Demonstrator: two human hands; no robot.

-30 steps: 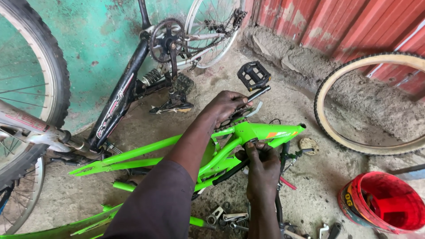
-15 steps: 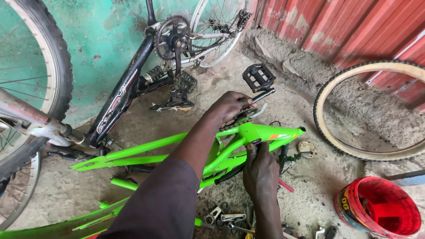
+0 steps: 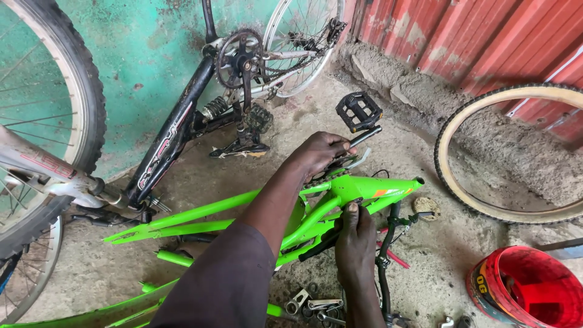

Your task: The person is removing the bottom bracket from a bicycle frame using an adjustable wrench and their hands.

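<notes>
1. The left hand [image 3: 322, 155] is closing its fingers around the black crank arm [image 3: 363, 137] just below the black pedal [image 3: 358, 112]. Keeping that grip firm, as a judgement, is what is stopping the crank from turning.
2. The right hand [image 3: 356, 240] is pressing its fingers closed against the underside of the green bicycle frame [image 3: 340, 189] at the bottom bracket; whether a tool is in that hand I cannot tell.
3. The frame is lying on its side on the concrete floor [image 3: 425, 267], near the red bucket [image 3: 527, 290] and a loose tyre [image 3: 452, 182].
4. Pushing both hands in opposite directions is probably giving the best leverage.
5. Loose metal wrenches [image 3: 313, 302] are lying just beside the right forearm, so keeping them within reach is wise.
</notes>
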